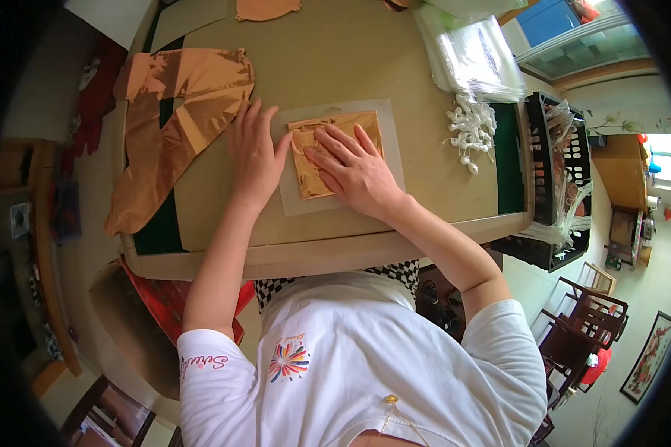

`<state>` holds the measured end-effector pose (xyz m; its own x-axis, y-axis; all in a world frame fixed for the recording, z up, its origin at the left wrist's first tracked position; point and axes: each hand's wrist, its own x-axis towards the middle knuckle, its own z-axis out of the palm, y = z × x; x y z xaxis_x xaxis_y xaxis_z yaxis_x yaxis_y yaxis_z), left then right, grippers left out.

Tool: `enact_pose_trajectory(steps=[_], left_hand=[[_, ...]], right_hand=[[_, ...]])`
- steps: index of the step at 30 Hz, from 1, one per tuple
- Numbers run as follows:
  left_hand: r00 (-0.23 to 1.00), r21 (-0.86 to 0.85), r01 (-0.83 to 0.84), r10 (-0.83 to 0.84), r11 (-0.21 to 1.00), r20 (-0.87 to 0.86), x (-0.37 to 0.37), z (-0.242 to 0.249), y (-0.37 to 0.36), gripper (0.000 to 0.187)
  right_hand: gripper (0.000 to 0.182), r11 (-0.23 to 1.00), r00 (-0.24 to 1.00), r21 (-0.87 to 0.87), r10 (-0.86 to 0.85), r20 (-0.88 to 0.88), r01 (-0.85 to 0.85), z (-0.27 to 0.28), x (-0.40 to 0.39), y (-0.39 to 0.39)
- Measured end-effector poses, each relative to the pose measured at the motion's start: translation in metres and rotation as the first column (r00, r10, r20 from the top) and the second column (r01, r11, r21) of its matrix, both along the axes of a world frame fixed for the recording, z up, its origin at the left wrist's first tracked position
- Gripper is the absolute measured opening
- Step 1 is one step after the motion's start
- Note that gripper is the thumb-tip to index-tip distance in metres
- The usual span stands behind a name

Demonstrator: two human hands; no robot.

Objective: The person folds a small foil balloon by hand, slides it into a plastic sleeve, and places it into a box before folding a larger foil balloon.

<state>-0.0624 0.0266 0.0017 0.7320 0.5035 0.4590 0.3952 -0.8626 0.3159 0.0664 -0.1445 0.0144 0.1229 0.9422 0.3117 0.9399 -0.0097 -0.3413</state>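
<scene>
A folded square of shiny rose-gold foil lies on a clear flat plastic bag, whose margins show around it. My right hand rests palm down on the foil, fingers spread and nothing in its grasp. Just left of the square is my left hand, its fingers stretched out and its thumb close to the foil's left edge. Beyond those fingers a large, flat, uninflated rose-gold foil balloon spreads over the table's left side, creased and with a small cutout in it.
The table has a raised edge along my side. Clear plastic bags are stacked at the back right, with a pile of small white stringed pieces below them. A black crate stands beyond the right edge. Another foil piece lies at the back.
</scene>
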Motion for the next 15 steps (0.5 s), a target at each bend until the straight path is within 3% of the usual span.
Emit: enact_pose_trajectory(steps=[5,9,12,15], left_hand=[[1.000,-0.007,0.001,-0.001,1.000,0.015,0.016,0.032,-0.014,0.040],[0.979,-0.194,0.131,-0.158,0.972,-0.127,0.009,0.008,-0.050,0.040],[0.978,-0.135,0.133,-0.153,0.982,-0.144,0.005,0.000,-0.052,0.047],[0.960,-0.113,0.128,-0.151,0.985,-0.234,0.003,0.002,-0.055,0.058]], right_hand=[[0.038,1.000,1.000,-0.010,0.007,0.020,-0.007,0.000,0.001,0.000],[0.039,1.000,1.000,-0.008,0.012,0.012,-0.012,0.001,0.002,0.001],[0.040,0.999,0.999,-0.028,0.033,-0.036,-0.034,0.002,0.006,-0.002],[0.044,0.997,0.958,0.059,-0.039,-0.282,0.058,-0.003,0.016,-0.003]])
